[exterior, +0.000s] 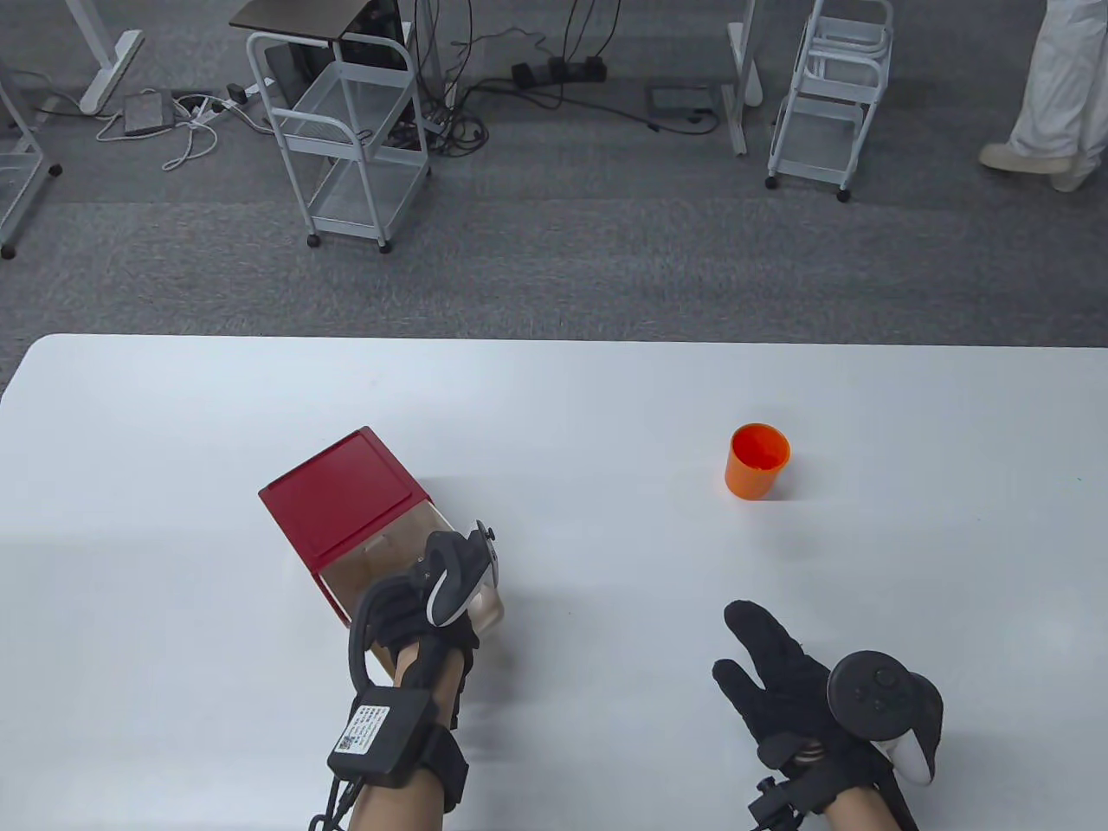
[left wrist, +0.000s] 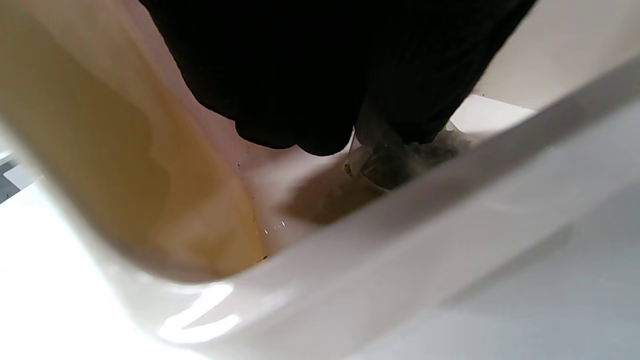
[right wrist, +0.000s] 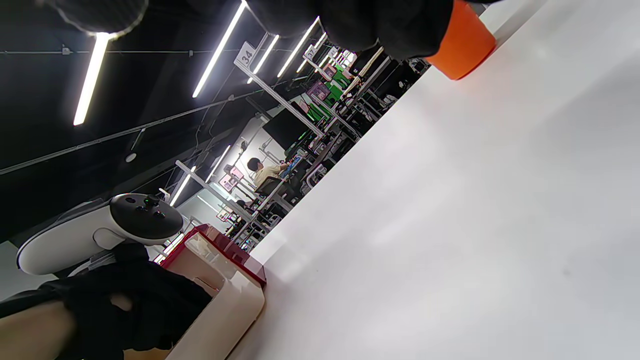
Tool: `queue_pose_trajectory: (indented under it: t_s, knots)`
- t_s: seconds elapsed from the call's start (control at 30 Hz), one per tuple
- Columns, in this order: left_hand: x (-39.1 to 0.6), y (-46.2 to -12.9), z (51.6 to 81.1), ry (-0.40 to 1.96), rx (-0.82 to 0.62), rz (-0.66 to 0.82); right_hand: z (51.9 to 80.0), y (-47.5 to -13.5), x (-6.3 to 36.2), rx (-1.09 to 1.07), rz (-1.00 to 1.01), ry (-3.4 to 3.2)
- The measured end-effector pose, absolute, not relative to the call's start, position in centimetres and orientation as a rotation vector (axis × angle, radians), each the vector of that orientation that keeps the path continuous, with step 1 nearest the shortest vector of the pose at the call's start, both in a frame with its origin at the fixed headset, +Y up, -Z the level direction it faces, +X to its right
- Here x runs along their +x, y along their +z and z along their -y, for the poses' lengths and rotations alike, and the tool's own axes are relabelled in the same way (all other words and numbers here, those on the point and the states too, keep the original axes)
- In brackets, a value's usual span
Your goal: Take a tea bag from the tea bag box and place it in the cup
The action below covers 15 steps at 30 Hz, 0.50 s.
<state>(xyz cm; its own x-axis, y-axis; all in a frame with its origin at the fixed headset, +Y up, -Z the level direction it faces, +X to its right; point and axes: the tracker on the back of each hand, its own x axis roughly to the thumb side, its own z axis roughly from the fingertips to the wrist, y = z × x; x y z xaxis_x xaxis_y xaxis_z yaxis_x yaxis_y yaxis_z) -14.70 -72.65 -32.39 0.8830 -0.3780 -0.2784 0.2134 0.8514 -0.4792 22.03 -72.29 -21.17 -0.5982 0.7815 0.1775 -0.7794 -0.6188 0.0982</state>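
Note:
The tea bag box (exterior: 342,493) has a red lid and a cream open drawer, and sits at the table's left. My left hand (exterior: 446,606) reaches into the drawer. In the left wrist view its fingertips (left wrist: 310,135) pinch a dark tea bag (left wrist: 400,167) lying on the drawer floor by the front wall (left wrist: 450,210). The orange cup (exterior: 758,460) stands upright and empty at the right, and shows in the right wrist view (right wrist: 462,45). My right hand (exterior: 753,658) rests near the front edge, fingers spread, holding nothing.
The white table (exterior: 554,389) carries only the box and the cup. Beyond its far edge stand wire carts (exterior: 346,130), cables and a person's legs (exterior: 1056,86). The right wrist view shows the box (right wrist: 220,285) and my left hand (right wrist: 130,305).

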Motion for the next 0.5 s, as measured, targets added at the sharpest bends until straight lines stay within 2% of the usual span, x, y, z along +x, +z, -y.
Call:
queue_pose_trajectory:
  t_s: [0.2, 0.5]
  knots:
    - [-14.3, -31.6, 71.4, -0.314, -0.419, -0.344, 72.3, -21.2, 22.0, 0.254, -0.015, 2.224]
    - [-13.6, -29.4, 67.4, -0.297, -0.320, -0.275, 72.3, -21.2, 21.9, 0.261, -0.021, 2.220]
